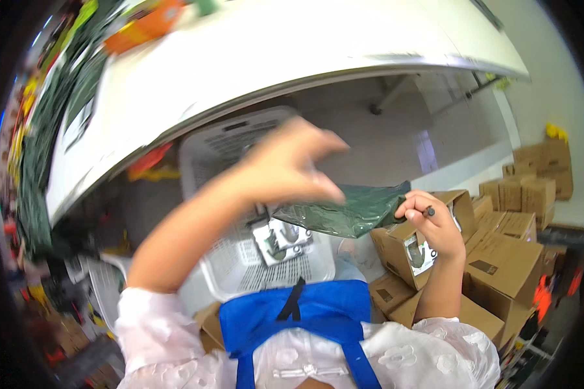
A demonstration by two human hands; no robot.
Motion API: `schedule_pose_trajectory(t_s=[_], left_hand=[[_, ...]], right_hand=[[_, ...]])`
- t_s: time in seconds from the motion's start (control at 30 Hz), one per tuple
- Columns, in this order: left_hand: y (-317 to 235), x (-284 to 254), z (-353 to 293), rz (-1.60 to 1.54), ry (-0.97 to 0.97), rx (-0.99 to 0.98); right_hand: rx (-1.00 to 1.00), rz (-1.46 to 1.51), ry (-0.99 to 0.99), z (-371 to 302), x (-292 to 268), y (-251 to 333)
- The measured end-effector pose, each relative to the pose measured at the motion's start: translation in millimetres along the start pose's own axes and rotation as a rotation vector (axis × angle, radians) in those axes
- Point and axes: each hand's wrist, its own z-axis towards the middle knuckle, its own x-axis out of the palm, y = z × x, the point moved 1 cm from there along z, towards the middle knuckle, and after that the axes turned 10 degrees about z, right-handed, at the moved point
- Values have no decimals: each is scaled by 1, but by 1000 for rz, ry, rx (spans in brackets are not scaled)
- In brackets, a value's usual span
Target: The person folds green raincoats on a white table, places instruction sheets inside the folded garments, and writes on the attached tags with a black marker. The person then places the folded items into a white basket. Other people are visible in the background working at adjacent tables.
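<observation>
My right hand [435, 223] is closed around one end of a dark green, glossy plastic bag [350, 211], which stretches out to the left above the basket. A short dark stick-like end [429, 211] pokes out between the same fingers; its kind I cannot make out. My left hand [295, 162] is smeared by motion over the bag's left end, its thumb and fingers spread apart with nothing seen between them. Beneath the bag, small white printed packages [282, 240] with dark green contents lie in a white plastic basket [224, 266].
A white table [292, 42] spans the far side, with an orange box [146, 27] on it. Dark green plastic pieces [36, 162] pile up at the left. Several cardboard boxes [506, 259] stand at the right. Another white basket [107, 292] is at the lower left.
</observation>
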Motion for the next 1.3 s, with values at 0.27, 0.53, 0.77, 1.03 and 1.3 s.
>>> schedule_pose_trajectory(t_s=[0.27, 0.53, 0.77, 1.03, 1.3], left_hand=[[-75, -66, -291, -710, -322, -329], [-90, -149, -497, -1485, -730, -127], [-41, -171, -584, -1729, -894, 82], [140, -280, -707, -1390, -1068, 109], [296, -351, -708, -1507, -1426, -506]], right_hand=[[-363, -20, -185, -42, 260, 242], [28, 671, -380, -75, 422, 188], [628, 1753, 267, -28, 605, 105], [66, 1041, -57, 204, 656, 282], [-37, 428, -298, 434, 680, 358]])
